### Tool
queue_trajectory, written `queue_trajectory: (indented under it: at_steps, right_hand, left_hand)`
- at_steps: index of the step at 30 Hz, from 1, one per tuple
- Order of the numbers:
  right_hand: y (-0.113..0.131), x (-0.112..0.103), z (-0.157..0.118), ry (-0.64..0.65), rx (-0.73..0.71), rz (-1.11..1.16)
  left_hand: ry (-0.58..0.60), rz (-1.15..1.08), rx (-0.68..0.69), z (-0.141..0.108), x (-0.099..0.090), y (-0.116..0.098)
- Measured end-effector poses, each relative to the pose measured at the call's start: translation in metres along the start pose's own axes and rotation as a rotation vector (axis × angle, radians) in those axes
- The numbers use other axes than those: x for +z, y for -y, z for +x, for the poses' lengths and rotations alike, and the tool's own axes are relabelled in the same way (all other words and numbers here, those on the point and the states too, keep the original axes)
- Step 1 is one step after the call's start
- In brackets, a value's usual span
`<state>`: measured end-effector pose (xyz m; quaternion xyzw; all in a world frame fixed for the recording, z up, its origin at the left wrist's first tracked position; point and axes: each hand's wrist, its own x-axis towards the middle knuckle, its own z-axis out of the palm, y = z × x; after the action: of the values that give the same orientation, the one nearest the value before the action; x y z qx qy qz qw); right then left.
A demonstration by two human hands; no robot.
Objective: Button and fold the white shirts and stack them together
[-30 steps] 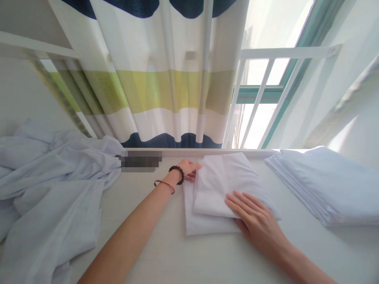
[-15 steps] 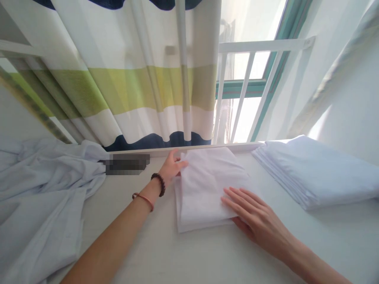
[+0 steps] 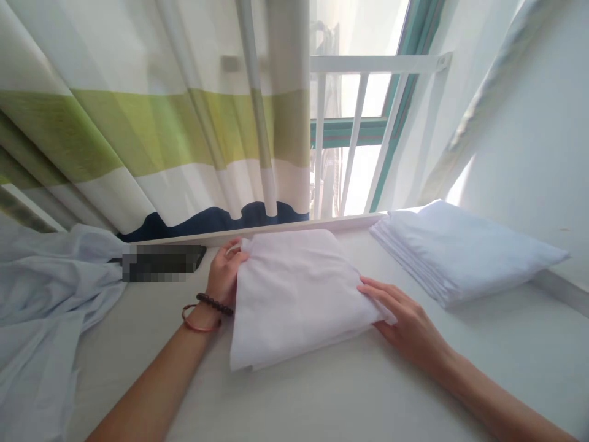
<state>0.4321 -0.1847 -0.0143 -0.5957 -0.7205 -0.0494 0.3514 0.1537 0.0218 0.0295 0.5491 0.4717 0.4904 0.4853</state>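
Note:
A folded white cloth (image 3: 294,294) lies on the white surface between my hands. My left hand (image 3: 226,267) pinches its upper left corner between thumb and fingers; a dark bead bracelet and a copper-coloured bangle are on that wrist. At the cloth's lower right edge is my right hand (image 3: 396,310), with the fingers on top and the thumb underneath, closed on the edge.
A stack of folded white cloth (image 3: 460,252) sits at the right. Rumpled white fabric (image 3: 41,307) covers the far left, beside a dark, pixelated object (image 3: 161,263). White rails (image 3: 377,64) and a striped curtain (image 3: 161,129) stand behind.
The view has shifted right. My right hand has gone from lying spread on the cloth to gripping its right edge. The cloth now looks wider, its left side drawn outward.

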Motion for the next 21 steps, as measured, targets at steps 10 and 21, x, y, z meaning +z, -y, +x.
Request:
queue_trajectory:
  at_steps: [10,21]
  right_hand:
    - [0.002,-0.015,0.006,0.205,0.089,0.055]
    - [0.002,-0.011,0.006,0.014,-0.152,-0.306]
  left_hand:
    - [0.038,0.407,0.014,0.010,-0.012,0.003]
    - [0.703,1.079,0.675,-0.018,0.119,-0.024]
